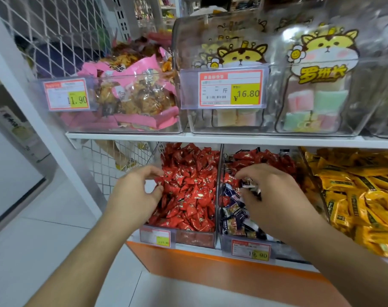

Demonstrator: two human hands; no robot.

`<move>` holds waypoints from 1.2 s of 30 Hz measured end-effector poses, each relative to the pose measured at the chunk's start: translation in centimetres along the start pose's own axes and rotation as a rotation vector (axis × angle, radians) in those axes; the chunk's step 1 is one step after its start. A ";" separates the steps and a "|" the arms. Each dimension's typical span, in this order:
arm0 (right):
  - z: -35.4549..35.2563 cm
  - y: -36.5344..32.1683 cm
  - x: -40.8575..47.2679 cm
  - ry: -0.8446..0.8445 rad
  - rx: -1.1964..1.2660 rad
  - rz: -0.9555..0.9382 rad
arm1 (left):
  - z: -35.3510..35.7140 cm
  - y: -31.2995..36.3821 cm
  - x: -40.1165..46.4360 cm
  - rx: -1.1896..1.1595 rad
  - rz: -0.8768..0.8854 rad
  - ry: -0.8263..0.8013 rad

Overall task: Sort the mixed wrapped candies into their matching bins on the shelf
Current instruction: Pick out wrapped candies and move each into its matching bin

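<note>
While left hand (pixel 139 191) pinches red candy (pixel 159 181), right hand (pixel 270 196) grips dark candies (pixel 250 185); divider (pixel 218 185) btwn.

We have one view only, head-worn, wide-angle. It looks forward and down at close range onto the lower shelf bins (pixel 217 191). The upper shelf (pixel 233 136) sits near the frame's middle; floor (pixel 44 229) at lower left.

The upper shelf (pixel 233 138) carries 3 clear bins (pixel 144 127) side by side. Below it, 3 more bins sit touching in a row on the orange-fronted lower shelf (pixel 188 260).
</note>
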State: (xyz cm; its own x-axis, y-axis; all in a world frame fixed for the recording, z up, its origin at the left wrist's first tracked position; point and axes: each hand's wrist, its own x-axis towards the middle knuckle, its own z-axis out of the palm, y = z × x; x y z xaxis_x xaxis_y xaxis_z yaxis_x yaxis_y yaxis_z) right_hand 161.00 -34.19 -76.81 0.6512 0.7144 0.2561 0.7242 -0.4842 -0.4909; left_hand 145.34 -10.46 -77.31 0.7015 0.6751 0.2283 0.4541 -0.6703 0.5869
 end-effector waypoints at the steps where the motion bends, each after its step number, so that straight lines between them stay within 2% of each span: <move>1: 0.3 -0.3 0.0 -0.019 -0.007 -0.039 | -0.4 -0.4 0.0 0.065 0.007 0.005; 5: 2.0 -1.3 0.2 -0.051 0.013 -0.121 | -1.2 -2.2 0.6 0.137 0.057 -0.016; 8: 3.2 -2.2 0.2 -0.060 0.023 -0.177 | -0.9 -4.3 0.7 0.062 0.043 -0.151; 11: 4.4 -3.5 0.8 -0.032 -0.068 -0.277 | -0.5 -6.1 0.7 0.009 -0.006 -0.308; 13: 5.3 -4.9 1.7 -0.063 -0.117 -0.359 | -0.5 -6.7 0.7 -0.056 -0.014 -0.357; 15: 6.3 -6.9 2.9 -0.180 -0.083 -0.383 | -0.6 -7.0 0.8 -0.143 -0.019 -0.383; 18: 8.2 -9.4 5.3 -0.411 -0.014 -0.291 | -0.7 -7.4 1.1 -0.224 -0.025 -0.422; 20: 9.6 -9.9 7.0 -0.542 -0.077 -0.256 | -0.8 -7.7 1.2 -0.269 -0.034 -0.424; 23: 11.6 -9.3 8.4 -0.654 -0.175 -0.227 | -1.0 -7.9 1.2 -0.323 -0.063 -0.441; 31: 12.0 -7.7 8.4 -0.527 -0.220 -0.231 | -1.4 -7.2 1.0 -0.290 -0.042 -0.446; 36: 10.1 -8.4 9.3 -0.413 -0.453 -0.192 | -1.2 -7.4 1.3 -0.300 -0.036 -0.448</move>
State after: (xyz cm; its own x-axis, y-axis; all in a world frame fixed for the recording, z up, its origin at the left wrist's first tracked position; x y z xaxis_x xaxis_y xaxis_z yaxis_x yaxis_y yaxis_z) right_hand 158.64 -18.39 -78.72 0.4253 0.9014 -0.0815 0.9019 -0.4296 -0.0442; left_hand 142.21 -4.30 -80.43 0.8834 0.4551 -0.1114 0.3519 -0.4874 0.7991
